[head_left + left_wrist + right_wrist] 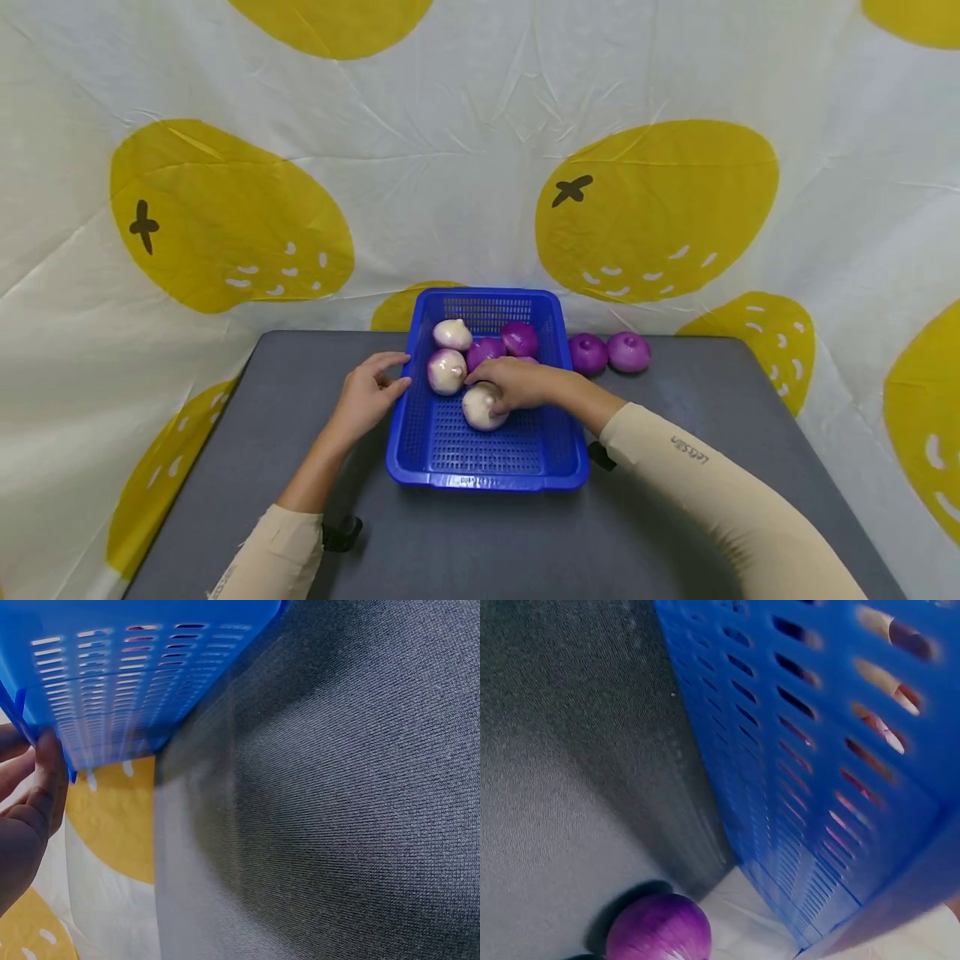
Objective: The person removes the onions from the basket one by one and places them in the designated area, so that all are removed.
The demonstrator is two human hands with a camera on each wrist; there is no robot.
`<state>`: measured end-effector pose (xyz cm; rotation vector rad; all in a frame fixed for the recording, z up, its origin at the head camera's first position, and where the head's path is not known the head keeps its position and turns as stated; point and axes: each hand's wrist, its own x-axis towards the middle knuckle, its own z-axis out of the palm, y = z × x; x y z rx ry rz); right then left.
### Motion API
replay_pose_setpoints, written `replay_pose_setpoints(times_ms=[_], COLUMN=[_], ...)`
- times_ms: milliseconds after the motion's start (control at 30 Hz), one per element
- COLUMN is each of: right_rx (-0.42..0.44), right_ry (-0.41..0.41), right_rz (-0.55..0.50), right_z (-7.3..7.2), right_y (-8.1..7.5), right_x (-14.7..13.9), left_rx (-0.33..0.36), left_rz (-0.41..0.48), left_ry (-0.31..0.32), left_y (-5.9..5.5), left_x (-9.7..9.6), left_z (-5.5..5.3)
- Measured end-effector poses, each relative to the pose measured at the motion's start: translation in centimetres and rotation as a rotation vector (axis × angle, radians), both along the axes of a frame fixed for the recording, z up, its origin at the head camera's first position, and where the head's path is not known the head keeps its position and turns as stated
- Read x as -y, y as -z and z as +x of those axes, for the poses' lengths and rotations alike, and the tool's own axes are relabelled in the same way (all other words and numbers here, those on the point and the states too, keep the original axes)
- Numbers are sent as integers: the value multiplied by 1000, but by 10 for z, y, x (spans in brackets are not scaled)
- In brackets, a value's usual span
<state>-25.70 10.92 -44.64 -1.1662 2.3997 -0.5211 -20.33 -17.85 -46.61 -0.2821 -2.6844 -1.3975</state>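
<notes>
A blue plastic basket (487, 482) with slotted walls stands on the dark table. Inside it, my right hand (517, 382) grips a white onion (480, 410), its thumb on the near side. Just left of that hand lies a white onion tinged purple (446, 372), with another white onion (452, 334) behind it. Purple onions (519, 338) sit toward the basket's back, one partly covered by the right hand. My left hand (367, 396) holds the basket's left rim between thumb and fingers; in the left wrist view its fingers (49, 776) reach the rim's edge.
Two purple onions, a nearer one (588, 354) and one beside it (628, 352), lie on the table (480, 542) right of the basket. A white cloth (450, 208) printed with yellow fruit hangs behind the table and along its sides.
</notes>
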Motion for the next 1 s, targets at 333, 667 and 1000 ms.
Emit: replay_pose_setpoints(times_ms=[333, 667, 1000], right_rx=[-44, 30, 0], right_ry=[-58, -75, -143], right_rz=[14, -68, -110], right_z=[3, 6, 9], right_y=[9, 13, 10], right_x=[2, 4, 3], left_rx=[6, 1, -3], left_rz=[1, 2, -3], left_ry=[-3, -6, -14], left_y=[-1, 0, 2], left_x=[-1, -1, -1], left_z=[0, -1, 0])
